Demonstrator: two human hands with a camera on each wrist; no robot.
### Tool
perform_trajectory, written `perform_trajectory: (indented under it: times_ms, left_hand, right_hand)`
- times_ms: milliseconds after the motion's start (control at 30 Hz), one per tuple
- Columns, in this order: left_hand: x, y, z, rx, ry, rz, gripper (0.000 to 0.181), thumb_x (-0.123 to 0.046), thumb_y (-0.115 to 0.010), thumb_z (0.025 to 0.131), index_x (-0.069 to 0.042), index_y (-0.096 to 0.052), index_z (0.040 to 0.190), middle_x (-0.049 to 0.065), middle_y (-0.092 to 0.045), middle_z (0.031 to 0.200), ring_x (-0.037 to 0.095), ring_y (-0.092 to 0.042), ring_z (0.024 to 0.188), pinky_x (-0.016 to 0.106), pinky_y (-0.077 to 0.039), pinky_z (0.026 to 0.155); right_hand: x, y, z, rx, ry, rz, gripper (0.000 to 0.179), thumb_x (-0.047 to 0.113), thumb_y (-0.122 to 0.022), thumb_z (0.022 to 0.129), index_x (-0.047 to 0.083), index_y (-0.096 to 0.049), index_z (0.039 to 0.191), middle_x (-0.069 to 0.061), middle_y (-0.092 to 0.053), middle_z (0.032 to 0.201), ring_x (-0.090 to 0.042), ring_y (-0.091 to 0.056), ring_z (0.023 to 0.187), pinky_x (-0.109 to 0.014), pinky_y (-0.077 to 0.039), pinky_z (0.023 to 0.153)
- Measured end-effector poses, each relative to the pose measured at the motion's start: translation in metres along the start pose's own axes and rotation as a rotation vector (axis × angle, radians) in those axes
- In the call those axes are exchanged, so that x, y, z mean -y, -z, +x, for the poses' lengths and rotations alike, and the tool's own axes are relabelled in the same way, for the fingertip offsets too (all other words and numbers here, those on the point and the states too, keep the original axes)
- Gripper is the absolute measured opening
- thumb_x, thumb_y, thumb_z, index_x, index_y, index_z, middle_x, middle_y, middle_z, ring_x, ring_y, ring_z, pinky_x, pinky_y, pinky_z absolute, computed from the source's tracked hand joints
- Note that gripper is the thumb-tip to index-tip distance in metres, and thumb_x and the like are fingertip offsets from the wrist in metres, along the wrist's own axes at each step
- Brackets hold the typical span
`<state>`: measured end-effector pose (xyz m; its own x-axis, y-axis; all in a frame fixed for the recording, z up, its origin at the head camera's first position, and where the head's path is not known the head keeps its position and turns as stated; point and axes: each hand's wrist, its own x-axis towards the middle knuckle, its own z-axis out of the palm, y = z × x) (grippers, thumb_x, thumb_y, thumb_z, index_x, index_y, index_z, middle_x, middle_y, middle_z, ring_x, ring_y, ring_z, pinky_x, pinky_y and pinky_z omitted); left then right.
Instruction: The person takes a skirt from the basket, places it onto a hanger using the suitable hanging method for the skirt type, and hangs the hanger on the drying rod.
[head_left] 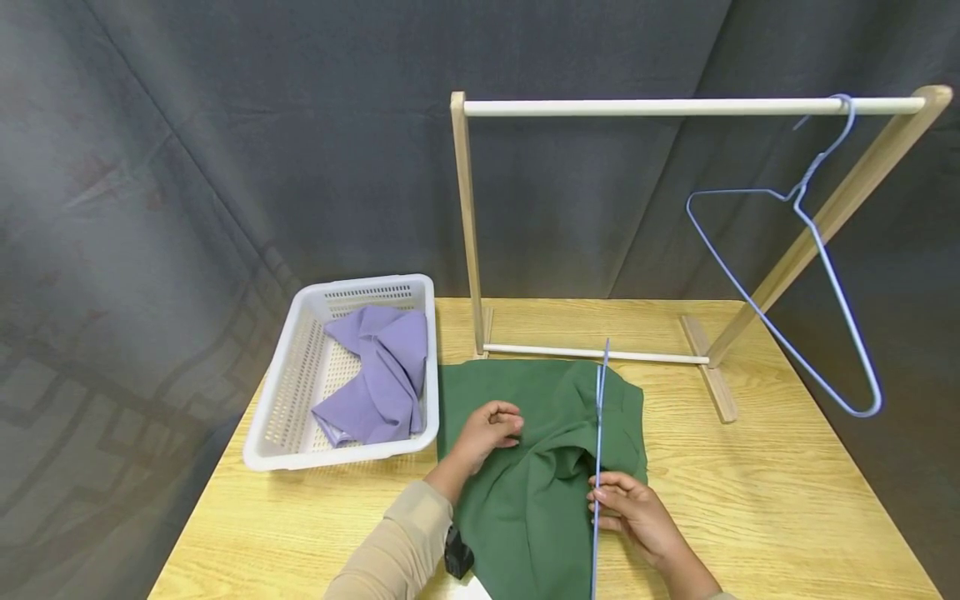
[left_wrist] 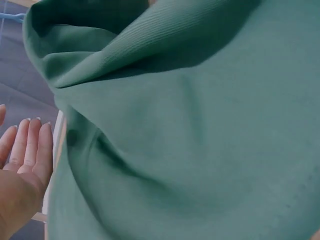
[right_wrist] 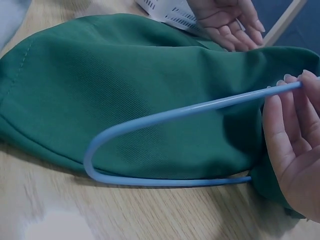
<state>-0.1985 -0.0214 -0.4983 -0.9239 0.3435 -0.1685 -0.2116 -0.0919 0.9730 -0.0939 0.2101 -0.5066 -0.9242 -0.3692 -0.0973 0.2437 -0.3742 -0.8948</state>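
1. From above the head, I see the green cloth (head_left: 540, 508) spread, rumpled, on the table (head_left: 787, 492), just beside the white basket (head_left: 337, 460) with its purple cloth (head_left: 382, 375). The right hand (head_left: 633, 510) pinches a blue hanger (head_left: 599, 433), seen almost edge-on over the cloth. The left hand (head_left: 486, 435) is loosely bent above the fabric and grasps nothing. A second hanger (head_left: 837, 285) hangs from the rack (head_left: 675, 107).

2. From the left wrist, green fabric fills most of the view in deep, soft folds; it looks limp, light to middling in weight, and hardly slippery or fragile. I'd take hold of it by an edge. At the side, a hand shows straight, relaxed fingers.

3. From the right wrist, the hanger's rounded end lies bare. Its wire looks smooth, stiff and light, best pinched along the straight arm, as the right thumb and fingers do. Its lower bar disappears behind a fold; whether it's inside the cloth, I can't tell.
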Motion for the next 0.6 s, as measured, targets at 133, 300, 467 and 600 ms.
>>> perform_trajectory:
  times_ms: [133, 300, 467, 600]
  left_hand:
    - [-0.006, 0.000, 0.001, -0.023, -0.004, -0.040, 0.033, -0.007, -0.055, 0.083, 0.010, -0.046, 0.110, 0.022, -0.055, 0.098, 0.026, -0.057, 0.084, 0.039, -0.047, 0.073]
    - [-0.015, -0.002, 0.003, -0.019, -0.016, -0.081, 0.030, -0.007, -0.056, 0.083, 0.006, -0.048, 0.109, 0.020, -0.055, 0.099, 0.036, -0.053, 0.092, 0.043, -0.046, 0.076]
    - [-0.024, -0.005, 0.006, -0.017, -0.019, -0.098, 0.029, -0.008, -0.058, 0.082, 0.004, -0.050, 0.107, 0.011, -0.057, 0.094, 0.038, -0.051, 0.095, 0.043, -0.045, 0.078]
    - [-0.031, -0.007, 0.008, -0.002, -0.046, -0.102, 0.029, -0.010, -0.058, 0.082, 0.003, -0.049, 0.107, 0.013, -0.057, 0.096, 0.040, -0.049, 0.097, 0.043, -0.045, 0.078]
  right_hand:
    - [0.001, -0.002, 0.001, -0.012, -0.001, -0.028, 0.025, 0.000, -0.043, 0.088, 0.016, -0.061, 0.095, 0.004, -0.061, 0.084, -0.009, -0.058, 0.078, -0.024, -0.049, 0.065]
    - [0.000, -0.003, 0.003, 0.006, 0.020, -0.036, 0.027, -0.001, -0.041, 0.088, 0.016, -0.060, 0.096, 0.004, -0.060, 0.085, -0.008, -0.057, 0.078, -0.024, -0.049, 0.064]
    - [0.000, -0.004, 0.005, 0.003, 0.015, -0.047, 0.028, -0.002, -0.040, 0.089, 0.016, -0.060, 0.096, 0.004, -0.060, 0.084, -0.008, -0.056, 0.077, -0.024, -0.049, 0.064]
    - [0.000, -0.005, 0.006, -0.020, -0.005, -0.077, 0.025, -0.001, -0.042, 0.088, 0.016, -0.059, 0.096, 0.003, -0.059, 0.083, -0.008, -0.055, 0.075, -0.025, -0.049, 0.063]
